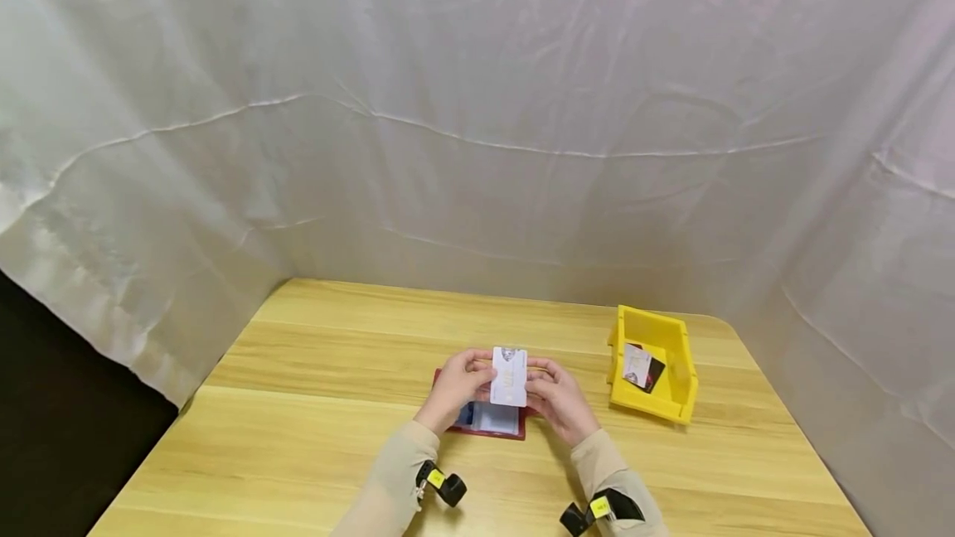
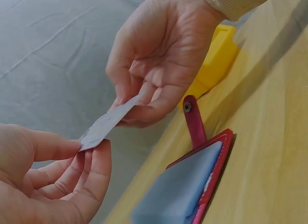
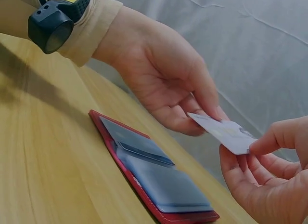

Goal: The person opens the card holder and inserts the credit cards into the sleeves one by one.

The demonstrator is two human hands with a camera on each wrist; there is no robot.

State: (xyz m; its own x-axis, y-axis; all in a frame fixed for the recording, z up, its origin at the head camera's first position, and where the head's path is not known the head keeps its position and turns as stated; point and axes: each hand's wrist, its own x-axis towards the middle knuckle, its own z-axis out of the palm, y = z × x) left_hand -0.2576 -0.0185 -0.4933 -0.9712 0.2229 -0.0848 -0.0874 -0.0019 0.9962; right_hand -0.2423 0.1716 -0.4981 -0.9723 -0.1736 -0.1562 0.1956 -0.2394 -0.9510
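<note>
Both hands pinch a white card (image 1: 509,378) with gold lettering and a dark picture at its top, held up over the table. My left hand (image 1: 453,392) grips one side edge between thumb and fingers, and my right hand (image 1: 561,400) grips the opposite edge. Below the card, a red card holder (image 3: 126,168) lies spread out on the table, its clear plastic sleeves (image 3: 163,183) showing. A red strap with a metal snap (image 2: 188,107) sticks out from the holder's side. In the head view the hands and card cover part of the holder.
To the right stands a yellow bin (image 1: 681,355). Inside it lie a white card (image 1: 636,365) and a black-and-red card (image 1: 655,373), overlapping. The wooden table (image 1: 313,404) is bordered by grey curtains (image 1: 477,189) at the back and sides.
</note>
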